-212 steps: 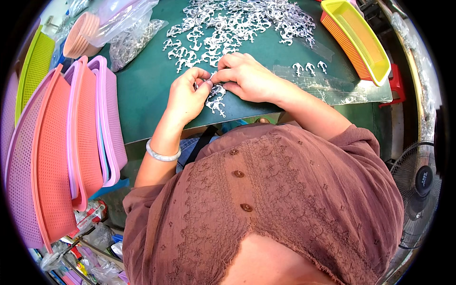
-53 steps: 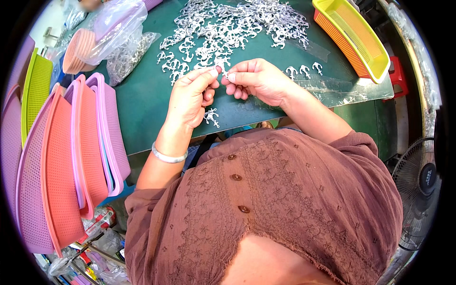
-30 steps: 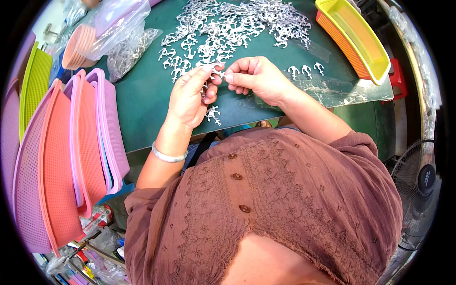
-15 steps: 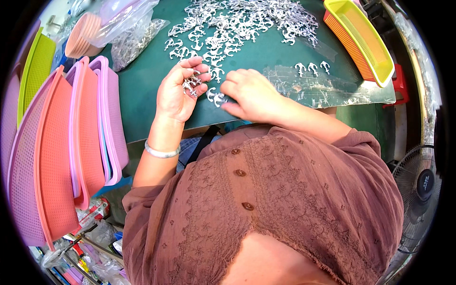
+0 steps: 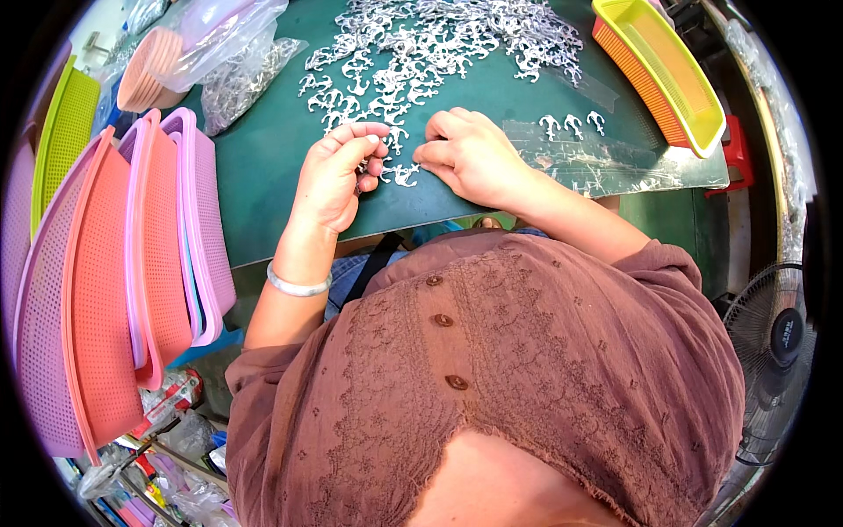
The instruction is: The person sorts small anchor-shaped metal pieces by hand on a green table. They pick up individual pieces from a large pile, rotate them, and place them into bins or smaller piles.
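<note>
Head view, lettering: fan (image 5: 784, 336), black, at the right rim, with a small pale mark on its hub.

Left hand (image 5: 329, 180), bracelet (image 5: 299, 286) at the wrist: fingers curled in, closed over silver anchor-shaped pieces (image 5: 361, 169), mostly hidden; thumb and index tips near each other.

Right hand (image 5: 470, 158): thumb and index tips near each other, just beside a loose piece (image 5: 402, 176); whether they grip it, cannot tell.

Pile (image 5: 457, 39) of like pieces: far side of the green surface (image 5: 272, 193), trailing toward the left hand. Row of three pieces (image 5: 572, 126): set apart, right of the right hand.

Edges: front edge of the surface runs near the person's body, both hands inside it; right corner under a clear sheet (image 5: 606, 162). Basket (image 5: 627, 68), orange with yellow-green inside, near the right edge; red stool (image 5: 736, 158) beyond.

Room: a green strip separates the left hand from pink and purple perforated baskets (image 5: 105, 290); another lies between the right hand and the pile. Bag (image 5: 246, 83), clear, with metal pieces: far left.
</note>
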The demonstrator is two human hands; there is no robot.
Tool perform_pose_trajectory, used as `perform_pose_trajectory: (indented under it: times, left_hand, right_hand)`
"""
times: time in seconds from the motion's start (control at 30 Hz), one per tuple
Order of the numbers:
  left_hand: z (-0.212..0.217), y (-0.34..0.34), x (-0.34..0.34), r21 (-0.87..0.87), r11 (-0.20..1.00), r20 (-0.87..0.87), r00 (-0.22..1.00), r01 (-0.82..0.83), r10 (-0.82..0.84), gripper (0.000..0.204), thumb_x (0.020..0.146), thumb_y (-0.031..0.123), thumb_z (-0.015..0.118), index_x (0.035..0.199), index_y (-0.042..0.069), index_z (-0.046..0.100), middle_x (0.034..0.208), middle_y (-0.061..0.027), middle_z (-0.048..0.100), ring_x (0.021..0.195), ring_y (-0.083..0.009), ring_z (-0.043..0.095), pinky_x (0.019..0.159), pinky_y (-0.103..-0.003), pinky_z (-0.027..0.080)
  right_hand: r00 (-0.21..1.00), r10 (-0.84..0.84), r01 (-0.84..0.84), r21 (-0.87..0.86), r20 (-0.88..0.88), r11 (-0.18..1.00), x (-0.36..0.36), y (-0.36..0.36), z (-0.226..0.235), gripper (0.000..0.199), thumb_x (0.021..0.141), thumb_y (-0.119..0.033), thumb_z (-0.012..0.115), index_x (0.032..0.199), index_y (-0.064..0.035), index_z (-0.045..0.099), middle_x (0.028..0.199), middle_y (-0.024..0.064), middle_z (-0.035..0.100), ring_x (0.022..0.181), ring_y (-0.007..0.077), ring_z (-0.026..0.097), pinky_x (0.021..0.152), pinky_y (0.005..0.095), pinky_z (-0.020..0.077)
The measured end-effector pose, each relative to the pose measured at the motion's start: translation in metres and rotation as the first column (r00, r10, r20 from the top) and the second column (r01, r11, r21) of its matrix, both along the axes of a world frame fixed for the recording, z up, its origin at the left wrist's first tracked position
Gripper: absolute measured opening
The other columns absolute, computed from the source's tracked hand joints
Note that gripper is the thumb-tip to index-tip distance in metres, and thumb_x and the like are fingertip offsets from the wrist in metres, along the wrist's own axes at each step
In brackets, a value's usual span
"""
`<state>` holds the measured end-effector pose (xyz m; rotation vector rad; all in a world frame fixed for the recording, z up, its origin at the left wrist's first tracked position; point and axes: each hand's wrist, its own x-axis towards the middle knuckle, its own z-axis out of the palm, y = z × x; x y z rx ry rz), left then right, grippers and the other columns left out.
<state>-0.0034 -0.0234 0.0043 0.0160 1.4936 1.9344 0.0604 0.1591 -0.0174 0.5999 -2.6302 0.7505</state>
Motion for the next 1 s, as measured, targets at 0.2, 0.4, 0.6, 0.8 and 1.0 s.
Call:
perform_pose_trajectory:
  times: [0.2, 0.4, 0.6, 0.8, 1.0]
  left_hand:
    - [0.002, -0.001, 0.000, -0.035, 0.999, -0.019, 1.000, -0.002, 0.001, 0.014, 0.081, 0.006, 0.050, 0.092, 0.001, 0.055, 0.072, -0.0020, 0.053, 0.057, -0.0066, 0.047, 0.043, -0.016, 0.035]
    - [0.003, -0.001, 0.000, -0.062, 0.997, -0.028, 0.999, 0.040, -0.042, 0.011, 0.081, 0.009, 0.052, 0.090, 0.003, 0.056, 0.070, -0.0011, 0.054, 0.055, -0.0061, 0.046, 0.042, -0.016, 0.033]
    - [0.005, 0.009, 0.005, -0.068, 0.996, -0.083, 0.995, 0.051, -0.056, 0.009, 0.082, 0.011, 0.054, 0.085, 0.004, 0.057, 0.068, -0.0010, 0.055, 0.053, -0.0052, 0.046, 0.042, -0.016, 0.033]
    - [0.007, 0.011, 0.003, -0.052, 0.997, -0.087, 0.994, 0.058, -0.062, 0.009, 0.083, 0.011, 0.053, 0.085, 0.004, 0.057, 0.068, -0.0015, 0.055, 0.053, -0.0049, 0.046, 0.043, -0.016, 0.034]
    - [0.007, 0.013, 0.003, -0.052, 0.997, -0.089, 0.994, 0.061, -0.065, 0.009, 0.083, 0.012, 0.053, 0.085, 0.004, 0.058, 0.068, -0.0013, 0.055, 0.053, -0.0047, 0.046, 0.043, -0.016, 0.034]
  right_hand:
    - [0.999, 0.038, -0.036, -0.103, 0.021, 0.994, -0.005, -0.001, 0.001, 0.004, 0.070, -0.010, 0.057, 0.071, -0.0075, 0.059, 0.074, 0.0053, 0.052, 0.073, 0.0241, 0.051, 0.063, 0.0348, 0.0403]
    - [0.996, -0.058, 0.079, -0.375, 0.068, 0.924, -0.005, 0.004, 0.008, 0.004, 0.071, -0.008, 0.059, 0.072, -0.0047, 0.057, 0.074, 0.0075, 0.054, 0.075, 0.0260, 0.053, 0.066, 0.0339, 0.0424]
    - [0.996, -0.015, 0.050, -0.439, 0.083, 0.897, -0.004, 0.007, 0.012, 0.005, 0.076, -0.004, 0.056, 0.079, -0.0001, 0.057, 0.078, 0.0055, 0.054, 0.071, 0.0150, 0.053, 0.063, 0.0261, 0.0428]
    - [0.824, 0.162, 0.328, -0.689, 0.544, 0.646, -0.007, 0.013, 0.015, 0.018, 0.084, -0.016, 0.052, 0.085, 0.0006, 0.060, 0.079, 0.0005, 0.056, 0.068, 0.0071, 0.048, 0.063, 0.0207, 0.0401]
    - [0.706, 0.329, 0.420, -0.744, 0.628, 0.519, -0.007, 0.013, 0.023, 0.020, 0.082, -0.020, 0.054, 0.084, -0.0011, 0.061, 0.075, 0.0012, 0.060, 0.064, 0.0064, 0.048, 0.059, 0.0186, 0.0387]
